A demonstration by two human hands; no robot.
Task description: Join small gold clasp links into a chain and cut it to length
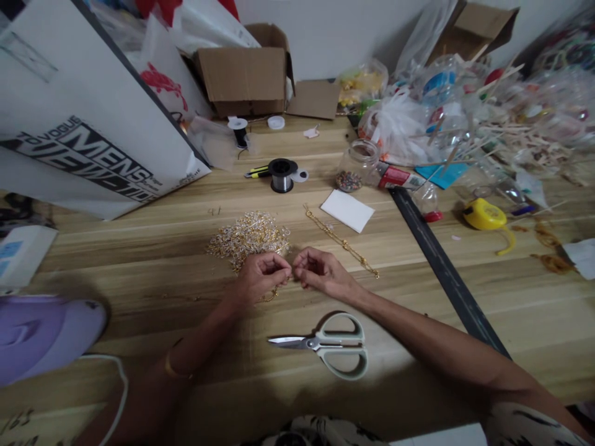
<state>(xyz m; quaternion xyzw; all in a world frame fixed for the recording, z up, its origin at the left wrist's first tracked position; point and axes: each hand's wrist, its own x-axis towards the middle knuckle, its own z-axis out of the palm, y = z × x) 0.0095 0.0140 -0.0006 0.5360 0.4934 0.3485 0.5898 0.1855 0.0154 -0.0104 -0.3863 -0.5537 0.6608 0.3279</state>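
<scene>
Left hand and right hand nearly meet above the pale wood-grain tabletop, fingers of both pinched closed; on what, I cannot tell. A thin gold-coloured chain shows just below the left hand, a heap of small gold-and-clear pieces just beyond it. Past the right hand, a longer gold-coloured strand; nearer the person, grey-handled steel scissors.

Wood-grain tabletop; plain pale wall behind; dim, soft light.
</scene>
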